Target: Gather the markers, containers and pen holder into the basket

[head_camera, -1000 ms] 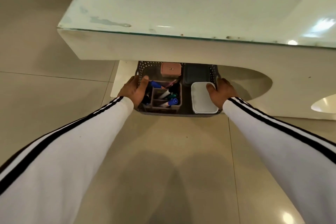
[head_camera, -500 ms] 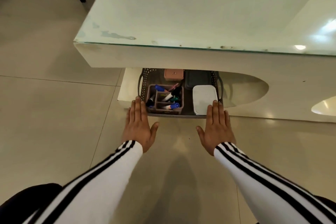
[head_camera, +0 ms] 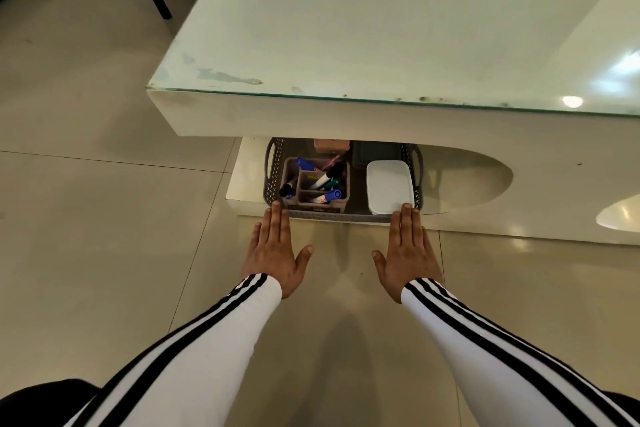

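A: From where I stand: basket (head_camera: 346, 217) sits on the low shelf (head_camera: 246, 180) under the bench (head_camera: 381, 28); pen holder (head_camera: 313, 206), markers (head_camera: 325, 197) and white container (head_camera: 389, 187) are inside it.
B: Grips?
A: Left grip (head_camera: 273, 253) and right grip (head_camera: 408, 253) are both released, fingers flat, tips at the near wall (contact unclear).
B: Handling?
A: Judged light, stiff perforated plastic. The markers lean loose, so tipping could spill them. Take both side handles (head_camera: 267, 163) and keep it level.

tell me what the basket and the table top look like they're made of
Basket: probably moulded plastic, matte grey; its walls are perforated in a regular grid, with cut-out handles.
Table top: seemingly a glass sheet, glossy; greenish edge and sharp lamp reflections.
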